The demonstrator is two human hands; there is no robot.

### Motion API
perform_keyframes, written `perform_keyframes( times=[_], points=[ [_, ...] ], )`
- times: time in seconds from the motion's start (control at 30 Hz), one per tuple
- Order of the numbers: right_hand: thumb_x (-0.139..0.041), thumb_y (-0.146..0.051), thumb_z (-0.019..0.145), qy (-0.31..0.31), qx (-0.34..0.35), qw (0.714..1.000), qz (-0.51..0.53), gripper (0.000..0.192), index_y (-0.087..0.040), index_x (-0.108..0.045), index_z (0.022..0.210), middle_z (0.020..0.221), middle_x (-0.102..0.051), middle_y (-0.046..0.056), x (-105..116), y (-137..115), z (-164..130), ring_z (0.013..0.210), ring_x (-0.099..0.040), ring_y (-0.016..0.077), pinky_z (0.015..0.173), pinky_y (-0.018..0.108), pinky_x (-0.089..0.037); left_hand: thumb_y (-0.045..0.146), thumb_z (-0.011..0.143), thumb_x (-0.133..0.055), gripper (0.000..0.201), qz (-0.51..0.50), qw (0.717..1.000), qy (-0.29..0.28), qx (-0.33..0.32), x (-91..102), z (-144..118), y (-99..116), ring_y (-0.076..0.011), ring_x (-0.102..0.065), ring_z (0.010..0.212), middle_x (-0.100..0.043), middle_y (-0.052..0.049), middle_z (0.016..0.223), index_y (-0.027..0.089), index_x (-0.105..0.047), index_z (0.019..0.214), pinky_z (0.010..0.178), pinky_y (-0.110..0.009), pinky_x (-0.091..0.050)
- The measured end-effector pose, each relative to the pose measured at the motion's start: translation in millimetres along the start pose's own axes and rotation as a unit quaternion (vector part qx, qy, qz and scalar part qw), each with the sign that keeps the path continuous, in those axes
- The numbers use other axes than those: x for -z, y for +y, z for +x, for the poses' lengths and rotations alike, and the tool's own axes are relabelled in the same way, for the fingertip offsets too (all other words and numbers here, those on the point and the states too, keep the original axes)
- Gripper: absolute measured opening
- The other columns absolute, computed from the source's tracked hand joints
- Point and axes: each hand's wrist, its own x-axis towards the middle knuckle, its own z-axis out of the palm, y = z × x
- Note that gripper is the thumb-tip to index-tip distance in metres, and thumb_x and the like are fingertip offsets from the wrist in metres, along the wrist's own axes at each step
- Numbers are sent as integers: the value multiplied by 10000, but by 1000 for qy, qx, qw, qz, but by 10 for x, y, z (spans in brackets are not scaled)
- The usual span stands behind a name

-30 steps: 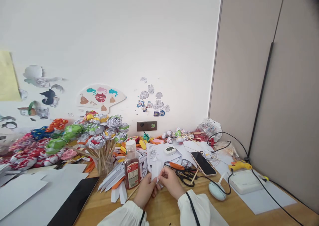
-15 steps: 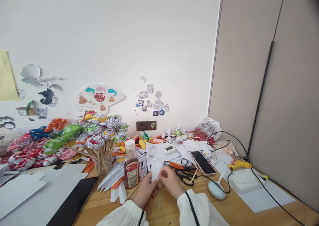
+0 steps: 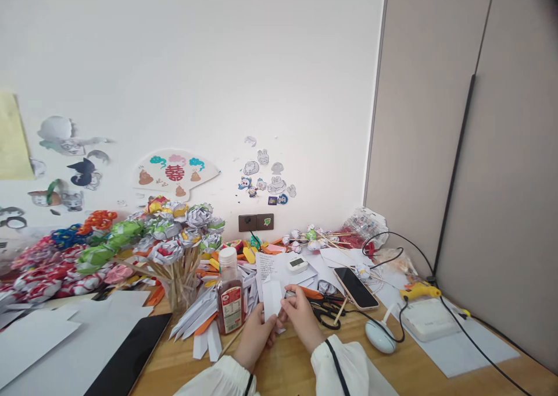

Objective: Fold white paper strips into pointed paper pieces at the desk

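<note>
A small white paper strip [image 3: 272, 298] stands upright between both my hands, just above the wooden desk [image 3: 288, 367]. My left hand [image 3: 256, 339] pinches its lower edge. My right hand [image 3: 300, 316] grips its right side, fingers bent around it. Both wrists wear white sleeves. A plastic bottle with a red label [image 3: 229, 298] stands left of my hands. Black scissors [image 3: 325, 310] lie to the right.
A jar of paper flowers on sticks [image 3: 178, 250] and heaps of coloured paper flowers [image 3: 65, 256] fill the left. A dark tablet [image 3: 131, 355], a phone [image 3: 355, 286], a white mouse [image 3: 380, 335], a yellow glue gun [image 3: 419, 291] and cables lie around.
My right hand has risen along the paper strip's right side. The left hand has stayed low on it. The view has shifted slightly.
</note>
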Motion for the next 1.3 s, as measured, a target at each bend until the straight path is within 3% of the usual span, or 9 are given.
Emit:
perform_keyframes(
  times=[0.2,0.5,0.6,0.7,0.87,0.97,1.07,1.2,1.3],
  points=[
    [-513,-289,679,-36,-23,999,11,128,-180,-453,651,495,-488,-49,-35,64,13,431,-473,106,430,210,-344,348,571,-603,292,-23,1000,10,14,-14,8,-27,-84,-443,283,-489,93,396,185,-441,751,302,-178,-285],
    [-455,-228,714,79,64,991,-89,155,-171,-570,800,781,-612,40,154,12,88,746,-550,188,683,285,-411,341,620,-515,286,-114,991,63,44,30,48,-74,-91,-526,413,-552,38,635,208,-379,834,308,-160,-316],
    [-415,-181,710,79,68,990,-95,208,-173,-615,766,838,-624,50,187,-33,95,834,-538,202,756,295,-385,437,664,-450,299,-146,986,64,58,88,60,-67,-109,-544,433,-547,28,609,201,-394,839,350,-186,-357],
    [-375,-126,687,51,54,992,-104,268,-168,-640,689,774,-634,53,170,-54,76,785,-553,204,709,294,-397,507,693,-387,350,-171,981,65,71,132,62,-43,-106,-547,450,-572,7,638,187,-429,828,414,-216,-400],
    [-477,-119,630,-13,72,988,-135,247,-201,-649,787,826,-628,31,103,-58,9,816,-545,195,739,287,-389,489,581,-569,349,-67,997,20,16,85,37,-3,-108,-517,462,-547,25,501,144,-523,608,430,-199,-362],
    [-545,-146,600,1,57,987,-150,293,-214,-613,877,838,-593,22,88,-58,-7,783,-535,187,697,280,-396,396,483,-673,317,-42,999,31,-10,32,20,-7,-78,-438,382,-470,83,390,157,-505,604,389,-176,-292],
    [-561,-176,617,9,42,994,-98,300,-191,-571,916,754,-554,4,85,-50,4,675,-527,152,621,254,-403,399,505,-653,353,-25,998,49,-32,33,18,-16,-79,-406,343,-439,107,359,170,-498,725,370,-176,-259],
    [-547,-230,663,-10,10,1000,-10,218,-151,-545,865,581,-503,-29,73,-7,30,565,-510,132,541,233,-394,445,538,-609,330,-10,996,70,-51,81,37,-14,-96,-444,370,-481,81,398,176,-479,679,385,-189,-293],
    [-530,-241,680,-38,6,999,6,138,-148,-559,779,592,-537,-12,59,25,39,590,-530,143,545,235,-403,456,552,-592,330,-10,996,68,-51,85,47,-9,-111,-477,410,-516,61,440,175,-473,677,406,-200,-331]
  ],
)
